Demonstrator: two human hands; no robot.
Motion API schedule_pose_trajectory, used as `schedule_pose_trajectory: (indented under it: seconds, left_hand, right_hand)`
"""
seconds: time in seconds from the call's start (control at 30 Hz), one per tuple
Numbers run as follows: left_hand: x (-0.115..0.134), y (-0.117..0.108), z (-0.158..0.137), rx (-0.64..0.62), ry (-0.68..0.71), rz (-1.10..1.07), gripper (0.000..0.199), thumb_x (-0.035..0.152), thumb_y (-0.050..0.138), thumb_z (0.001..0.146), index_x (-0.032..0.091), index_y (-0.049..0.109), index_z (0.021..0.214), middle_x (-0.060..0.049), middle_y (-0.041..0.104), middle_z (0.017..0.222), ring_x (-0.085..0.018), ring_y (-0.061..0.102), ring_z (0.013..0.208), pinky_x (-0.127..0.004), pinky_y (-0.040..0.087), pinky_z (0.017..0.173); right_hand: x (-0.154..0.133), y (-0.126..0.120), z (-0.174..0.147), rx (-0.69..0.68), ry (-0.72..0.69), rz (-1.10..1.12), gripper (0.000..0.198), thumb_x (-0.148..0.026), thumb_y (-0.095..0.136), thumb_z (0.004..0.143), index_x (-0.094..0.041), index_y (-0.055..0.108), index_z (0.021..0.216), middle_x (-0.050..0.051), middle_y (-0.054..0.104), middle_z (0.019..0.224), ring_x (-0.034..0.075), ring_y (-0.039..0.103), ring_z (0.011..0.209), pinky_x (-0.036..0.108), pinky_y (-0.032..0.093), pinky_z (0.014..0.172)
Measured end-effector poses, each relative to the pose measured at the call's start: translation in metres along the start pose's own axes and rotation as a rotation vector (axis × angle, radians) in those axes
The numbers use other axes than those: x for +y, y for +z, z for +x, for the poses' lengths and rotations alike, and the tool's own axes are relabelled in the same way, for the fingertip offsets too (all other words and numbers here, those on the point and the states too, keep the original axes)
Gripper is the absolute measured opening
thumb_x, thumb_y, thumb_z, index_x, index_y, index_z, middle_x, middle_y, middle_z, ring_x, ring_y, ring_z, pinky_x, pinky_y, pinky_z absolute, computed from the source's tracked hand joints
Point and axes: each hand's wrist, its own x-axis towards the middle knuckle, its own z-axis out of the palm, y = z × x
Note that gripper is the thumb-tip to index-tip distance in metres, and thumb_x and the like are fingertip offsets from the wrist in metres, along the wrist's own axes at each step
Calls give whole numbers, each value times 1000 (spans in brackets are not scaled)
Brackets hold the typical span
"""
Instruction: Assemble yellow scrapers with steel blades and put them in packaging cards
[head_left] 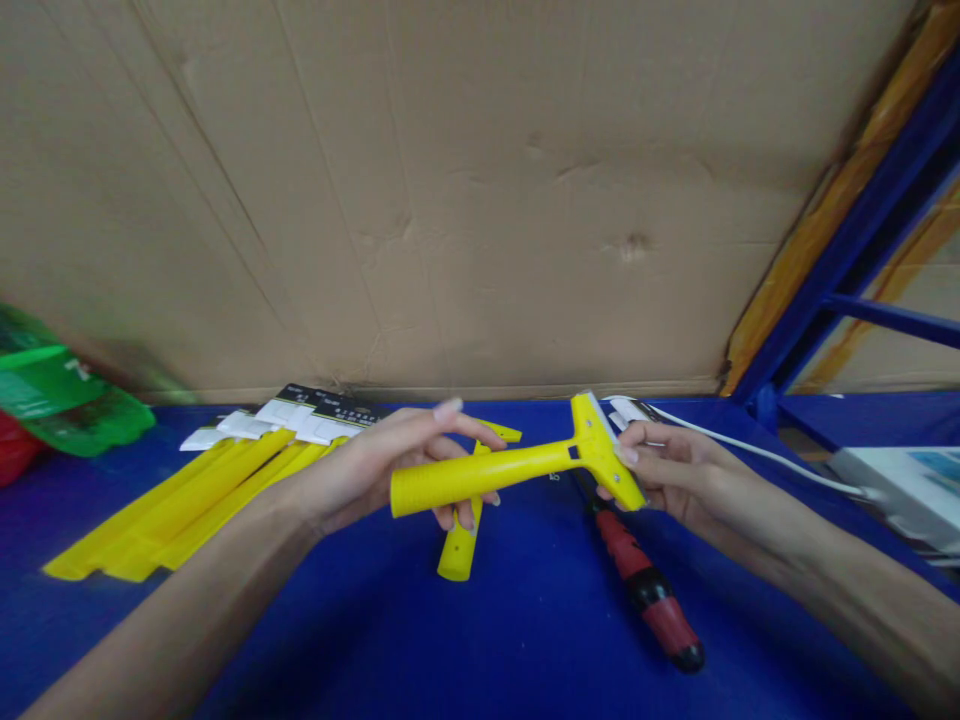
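A yellow scraper (487, 477) hangs level above the blue table, its ribbed handle pointing left. My right hand (667, 460) pinches the scraper by its wide head, at the blade edge. Fingers apart, my left hand (409, 460) is behind the handle; its thumb is raised and whether it touches the handle I cannot tell. Below lies a second yellow scraper (459, 553), partly hidden by my left fingers and the held one. Under my right hand lies a screwdriver (649, 590) with a red and black handle, its tip end hidden.
Several yellow pieces (180, 505) with black and white cards (330, 420) lie overlapped on the left of the blue table (525, 640). A green bottle (67, 390) stands far left. A white cable (765, 458) runs to a white box (892, 490) on the right. Cardboard (480, 200) walls the back.
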Motion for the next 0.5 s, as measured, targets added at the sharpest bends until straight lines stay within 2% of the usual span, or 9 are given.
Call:
schedule_pose_trajectory:
  seconds: [0.07,0.17,0.23,0.3,0.33,0.37,0.43,0.5]
  left_hand:
    - [0,5,-4,-3,-36,206,50,53,73,90,19,65,126,-10,81,89,-20,73,63,-26,55,54]
    - [-4,15,-9,-14,-108,342,57,46,69,94,24,52,144,-1,76,82,-15,67,54,-24,50,48]
    - [-7,20,-9,43,-92,349,57,41,70,93,23,50,143,2,71,79,-13,64,55,-22,50,50]
    - [-10,20,-7,106,-44,303,54,37,74,90,23,50,136,3,69,81,-11,61,56,-22,49,51]
    - [-11,20,-5,128,-25,264,52,35,75,89,24,50,132,4,68,80,-9,58,54,-21,48,51]
    - [-12,19,-3,143,-17,225,49,35,75,89,24,49,129,6,66,77,-8,55,52,-20,46,50]
    - [-14,19,1,180,-30,154,43,40,71,93,23,49,126,8,59,67,-8,50,49,-18,41,47]
    - [-17,18,5,199,-51,77,43,46,63,98,22,49,132,8,56,63,-9,49,48,-18,37,44]
  right_hand:
    - [1,8,1,-4,-24,-46,38,-41,95,71,-19,66,83,3,79,76,16,75,69,24,56,67]
    - [-1,17,3,29,-51,-118,43,-52,90,72,-19,69,90,5,78,80,18,75,73,28,57,70]
    - [-4,16,2,148,-105,-233,46,-62,82,78,-20,68,90,4,74,75,17,70,65,28,56,62]
    - [-4,10,-1,244,-180,-473,47,-67,72,84,-21,64,84,0,65,65,15,62,53,26,49,49]
    - [-2,6,-3,242,-205,-634,46,-67,69,86,-23,61,81,-2,61,60,14,57,49,25,43,45]
    - [1,3,-6,192,-204,-796,44,-64,72,84,-23,59,78,-3,60,59,13,55,48,24,39,44]
    - [10,-2,-11,82,-162,-1003,40,-54,85,75,-24,61,87,-5,60,57,12,52,45,23,33,42]
    - [17,-2,-14,4,-114,-1051,44,-35,88,70,-25,62,105,-8,58,55,12,49,44,23,31,42]
